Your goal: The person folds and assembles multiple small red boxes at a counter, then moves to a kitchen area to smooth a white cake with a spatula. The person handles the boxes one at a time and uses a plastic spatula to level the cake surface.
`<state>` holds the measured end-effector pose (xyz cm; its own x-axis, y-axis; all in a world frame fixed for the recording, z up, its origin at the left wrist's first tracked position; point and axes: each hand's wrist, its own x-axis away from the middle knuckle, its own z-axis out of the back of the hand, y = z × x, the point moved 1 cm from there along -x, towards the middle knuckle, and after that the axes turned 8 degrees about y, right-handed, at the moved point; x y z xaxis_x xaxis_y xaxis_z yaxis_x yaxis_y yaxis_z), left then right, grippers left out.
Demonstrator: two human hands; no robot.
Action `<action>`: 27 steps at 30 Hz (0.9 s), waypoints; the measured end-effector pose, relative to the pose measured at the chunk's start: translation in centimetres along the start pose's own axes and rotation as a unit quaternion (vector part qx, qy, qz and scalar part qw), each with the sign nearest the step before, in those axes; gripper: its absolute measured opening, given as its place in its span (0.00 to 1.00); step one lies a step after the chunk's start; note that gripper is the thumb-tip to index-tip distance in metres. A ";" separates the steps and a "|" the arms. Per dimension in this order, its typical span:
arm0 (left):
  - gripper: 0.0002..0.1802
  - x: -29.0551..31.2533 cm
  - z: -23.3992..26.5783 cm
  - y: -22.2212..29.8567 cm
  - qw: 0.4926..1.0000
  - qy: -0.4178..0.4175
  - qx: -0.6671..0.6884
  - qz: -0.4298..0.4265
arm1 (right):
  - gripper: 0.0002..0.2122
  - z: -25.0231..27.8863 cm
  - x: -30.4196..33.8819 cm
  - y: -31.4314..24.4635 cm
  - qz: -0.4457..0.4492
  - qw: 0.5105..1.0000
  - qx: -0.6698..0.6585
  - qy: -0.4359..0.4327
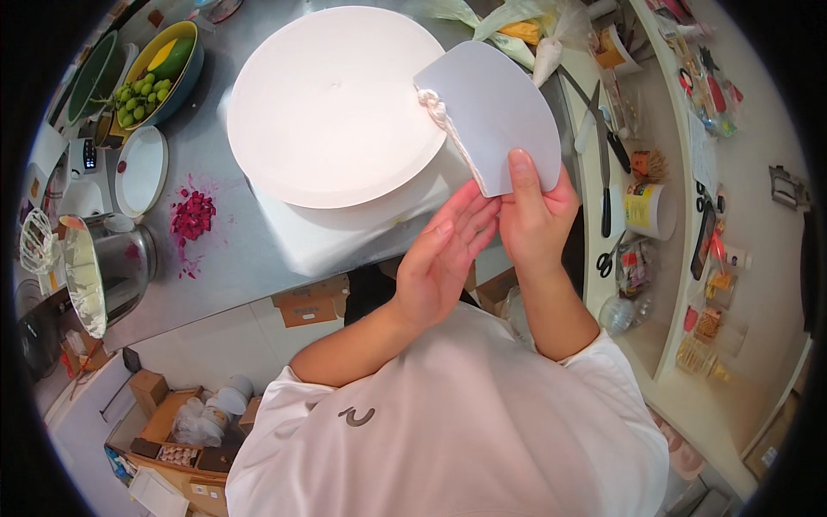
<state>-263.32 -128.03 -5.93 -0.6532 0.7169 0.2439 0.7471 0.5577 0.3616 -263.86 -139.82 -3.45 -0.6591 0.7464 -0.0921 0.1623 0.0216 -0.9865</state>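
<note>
My right hand [538,215] grips a grey plastic scraper [500,103], a flat sheet with one curved side, its thumb on top. A ridge of white cream [448,125] lies along the scraper's straight left edge, thickest near the upper end. My left hand [448,246] is open with its fingers stretched out, palm up beside the scraper's lower corner. It holds nothing. A large round white cake [336,103] with a smooth top and a tiny peak at its middle stands beyond both hands. The scraper's edge overlaps the cake's right rim in view; I cannot tell whether they touch.
Diced magenta fruit [191,215] lies on the metal table [250,276]. Left of it are a white plate [142,172], a steel bowl with cream [125,267] and a bowl of fruit [164,77]. Piping bags [547,56] lie back right; knives [605,189] lie on the right shelf.
</note>
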 end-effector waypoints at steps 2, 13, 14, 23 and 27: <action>0.34 0.0 0.0 0.0 1.000 0.006 0.006 0.000 | 0.12 -0.3 -0.2 0.0 -0.001 1.000 -0.002 0.000; 0.34 -0.5 -0.2 0.5 1.000 -0.001 0.026 -0.018 | 0.11 -2.1 -1.4 -0.8 0.006 0.999 0.028 -0.020; 0.34 -0.6 -0.2 0.5 0.999 -0.005 0.029 -0.018 | 0.11 -2.3 -1.5 -0.8 0.013 0.999 0.034 -0.022; 0.35 -0.6 -0.7 1.0 0.999 0.004 0.043 -0.020 | 0.12 -3.5 -2.2 -1.5 -0.006 0.997 0.048 -0.054; 0.36 -0.6 -0.8 1.1 0.999 -0.003 0.041 -0.023 | 0.12 -4.2 -2.4 -1.8 0.001 0.996 0.056 -0.064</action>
<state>-262.16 -128.19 -4.98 -0.6868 0.6916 0.2236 0.7238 0.6224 0.2979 -259.44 -138.84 -0.87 -0.7478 0.6558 -0.1038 0.0855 -0.0599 -0.9945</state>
